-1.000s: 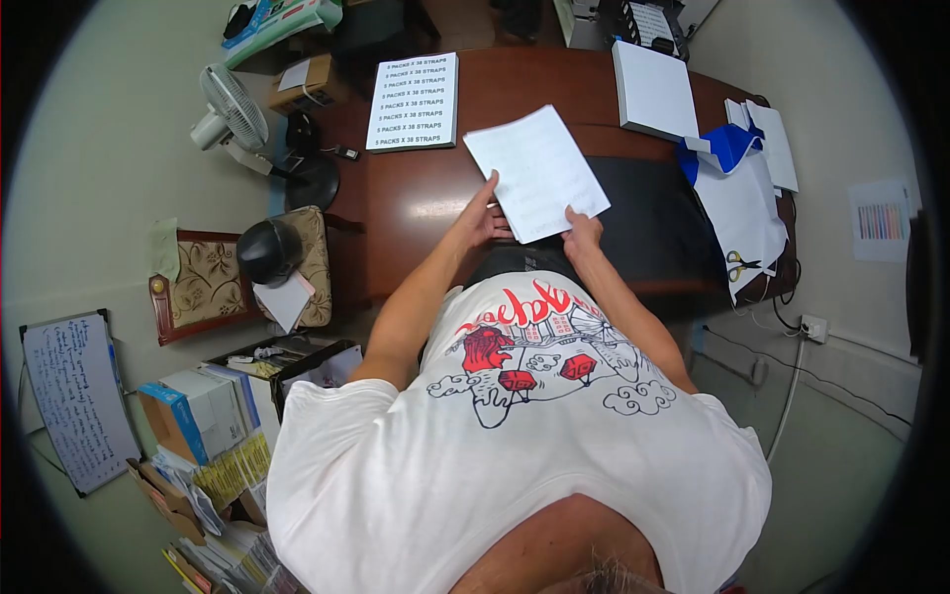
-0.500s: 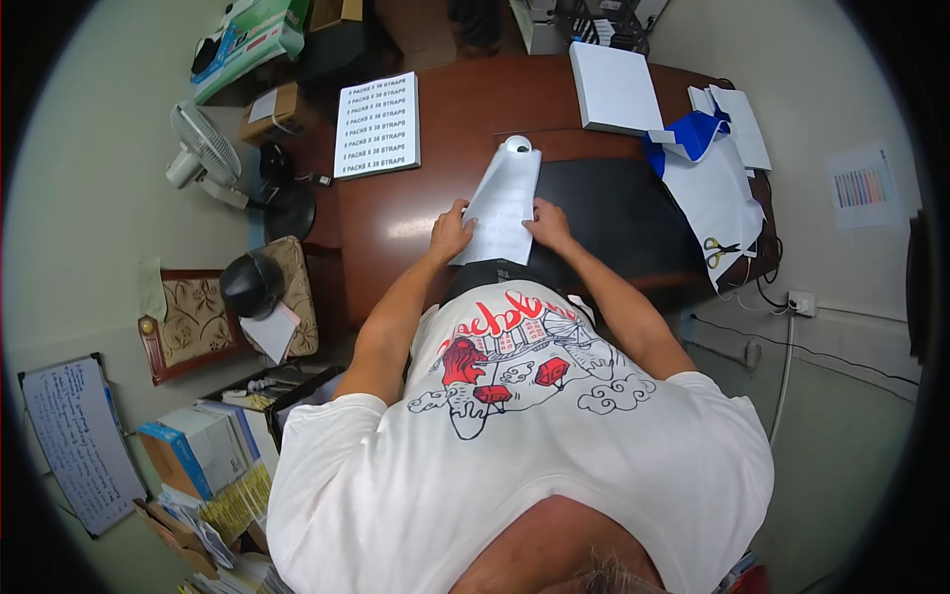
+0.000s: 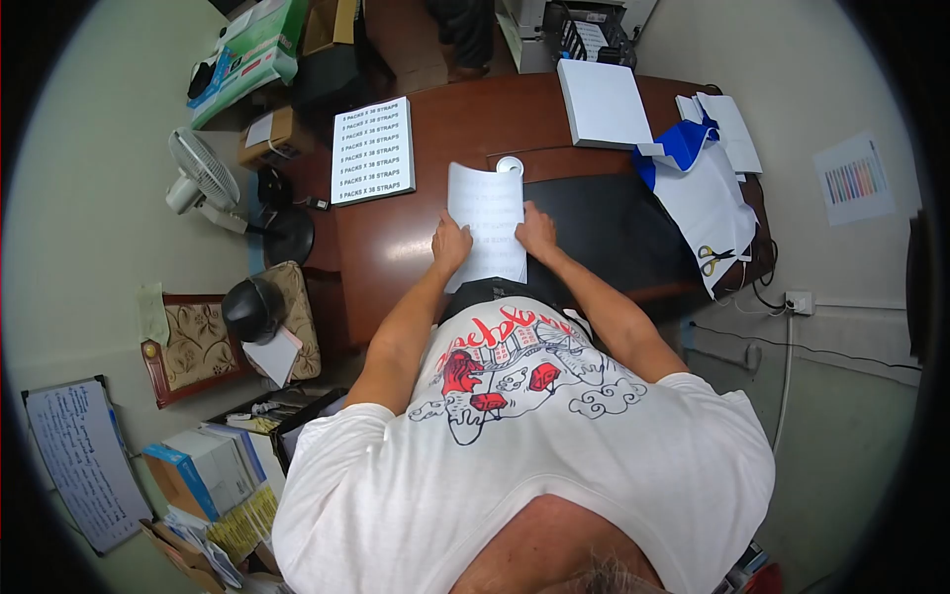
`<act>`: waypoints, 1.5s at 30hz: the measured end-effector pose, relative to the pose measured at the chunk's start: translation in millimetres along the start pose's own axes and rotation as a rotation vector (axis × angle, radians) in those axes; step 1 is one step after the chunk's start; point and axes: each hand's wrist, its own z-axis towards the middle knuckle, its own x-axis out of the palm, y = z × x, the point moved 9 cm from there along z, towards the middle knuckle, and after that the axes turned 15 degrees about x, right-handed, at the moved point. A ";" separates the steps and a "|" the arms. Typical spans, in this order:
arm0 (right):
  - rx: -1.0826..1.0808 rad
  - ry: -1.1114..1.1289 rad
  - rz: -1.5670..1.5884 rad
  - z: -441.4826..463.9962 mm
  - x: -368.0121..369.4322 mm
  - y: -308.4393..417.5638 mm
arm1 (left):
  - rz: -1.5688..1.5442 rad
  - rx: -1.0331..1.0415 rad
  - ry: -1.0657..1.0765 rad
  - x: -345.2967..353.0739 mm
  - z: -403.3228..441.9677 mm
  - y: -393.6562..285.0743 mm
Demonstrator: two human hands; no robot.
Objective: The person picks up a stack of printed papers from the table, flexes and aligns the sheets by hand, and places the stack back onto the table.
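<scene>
Between my two hands I hold a white paper stack (image 3: 487,223) at the near edge of the desk. Faint lines of print show through its upper face, and its far end curves. My left hand (image 3: 451,243) grips the left edge, thumb on top. My right hand (image 3: 536,232) closes on the right edge the same way. Just past the far right corner of the stack sits a small round white object (image 3: 510,165). A pile of sheets printed "5 PACKS X 38 STRAPS" (image 3: 372,150) lies at the far left of the desk.
A black desk mat (image 3: 614,233) lies to the right, with a blank white paper stack (image 3: 605,103) behind it. Scissors (image 3: 714,259) rest on white and blue sheeting (image 3: 703,193). A fan (image 3: 203,173) stands left of the desk. Beyond it, part of another person (image 3: 463,35) shows.
The paper stack has turned from a slanted, narrowed shape to a flatter, straighter one, its far end now squarer. Both hands keep their hold. The camera view has tilted slightly.
</scene>
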 end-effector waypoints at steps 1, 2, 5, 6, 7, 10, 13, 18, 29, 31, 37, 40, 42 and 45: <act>-0.042 0.051 -0.107 -11.0 2.7 17.7 | 0.001 -0.033 -0.025 0.6 3.3 3.9; -0.181 -0.012 -0.084 -29.7 4.2 36.4 | 0.051 -0.012 0.068 7.5 6.2 0.2; -0.459 -0.183 -0.347 -56.5 30.6 61.8 | 0.271 0.015 0.311 21.0 10.0 -13.0; -0.467 -0.231 -0.516 -57.3 37.1 63.6 | 0.392 0.002 0.373 25.1 9.3 -17.6; -0.473 -0.279 -0.685 -57.0 42.5 63.9 | 0.515 -0.012 0.435 26.1 8.4 -18.9; -0.398 -0.148 -0.549 -31.5 33.7 57.0 | 0.556 0.127 0.454 16.5 14.6 -21.4; -0.144 0.078 -0.107 0.0 -4.4 52.7 | 0.253 0.074 0.361 -5.8 31.8 2.7; -0.100 -0.047 0.486 7.7 -71.2 32.2 | -0.773 0.034 -0.265 -76.5 30.8 13.2; -0.263 -0.113 0.957 -62.1 -107.0 42.0 | -0.877 0.331 -0.407 -98.4 -2.9 -48.3; -0.178 -0.060 0.785 -51.4 -103.4 42.1 | -0.815 0.335 -0.382 -93.1 10.7 -48.6; -0.323 -0.221 0.872 -64.5 -157.0 66.5 | -0.797 0.382 -0.683 -157.2 7.3 -82.9; -0.314 -0.182 0.885 -40.9 -146.0 62.5 | -0.873 0.302 -0.571 -129.5 25.3 -63.8; -0.214 -0.149 0.754 -28.1 -139.8 64.7 | -0.788 0.267 -0.450 -122.5 38.9 -63.8; -0.252 -0.194 0.886 -36.9 -162.5 68.8 | -0.867 0.233 -0.500 -143.0 35.9 -77.4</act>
